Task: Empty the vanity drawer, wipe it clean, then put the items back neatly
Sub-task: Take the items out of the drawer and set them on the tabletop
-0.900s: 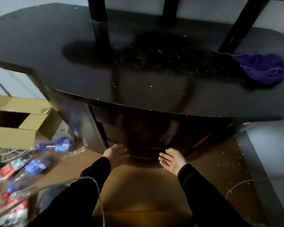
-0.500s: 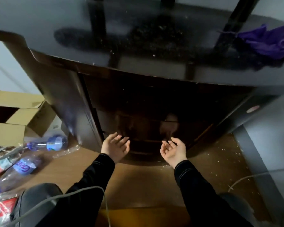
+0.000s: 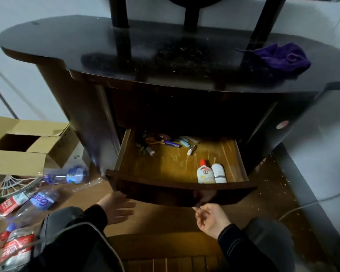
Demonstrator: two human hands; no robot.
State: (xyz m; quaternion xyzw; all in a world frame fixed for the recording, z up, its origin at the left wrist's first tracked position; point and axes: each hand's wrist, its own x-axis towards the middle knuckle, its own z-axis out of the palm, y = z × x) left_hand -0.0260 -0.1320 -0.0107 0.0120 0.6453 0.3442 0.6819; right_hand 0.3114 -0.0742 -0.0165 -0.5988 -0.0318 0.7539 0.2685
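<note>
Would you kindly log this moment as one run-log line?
stage: emptying not begun | drawer: open, bottles inside | left hand: open, below drawer | right hand: at drawer's lower edge | cloth: on vanity top

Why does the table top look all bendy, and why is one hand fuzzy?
Head view: the wide-angle lens bows the vanity top at its ends; the left hand is smeared by motion blur; the drawer floor shows streaky glare, and the recess above it is lost in shadow.

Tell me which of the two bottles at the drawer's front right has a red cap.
The left bottle, with a round emblem on its front. The right bottle beside it is white with a silver band and no red.
</note>
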